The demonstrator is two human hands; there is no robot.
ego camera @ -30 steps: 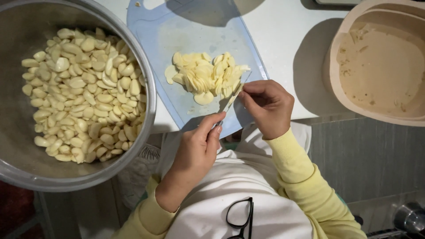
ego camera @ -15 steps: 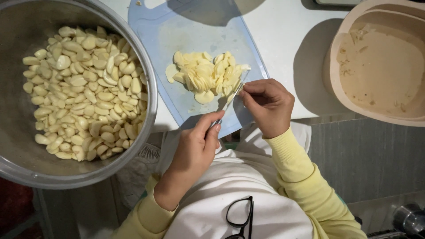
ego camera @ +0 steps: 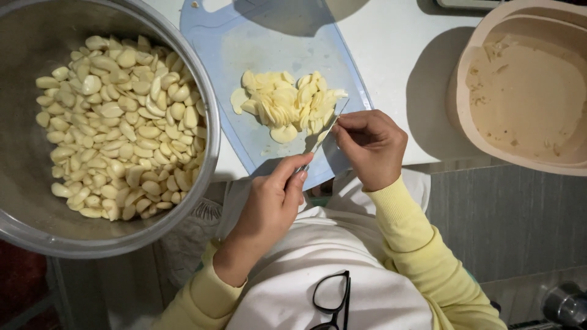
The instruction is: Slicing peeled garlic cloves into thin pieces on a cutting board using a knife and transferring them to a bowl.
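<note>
My left hand (ego camera: 269,205) grips the handle of a small knife (ego camera: 321,139), whose blade slants up towards a pile of sliced garlic (ego camera: 286,105) on a light blue cutting board (ego camera: 244,43). My right hand (ego camera: 372,146) rests on the board's near right corner. Its fingertips are pinched against the blade on a small pale garlic piece that is mostly hidden. Both sleeves are pale yellow.
A large metal bowl (ego camera: 205,153) full of peeled garlic cloves (ego camera: 116,122) sits at the left, touching the board. A beige tub (ego camera: 520,98) with scraps stands at the right on the white counter (ego camera: 397,55). Black glasses (ego camera: 330,299) hang on my shirt.
The knife blade has shifted slightly in short cutting strokes beside the pile. Both hands stay in nearly the same place.
</note>
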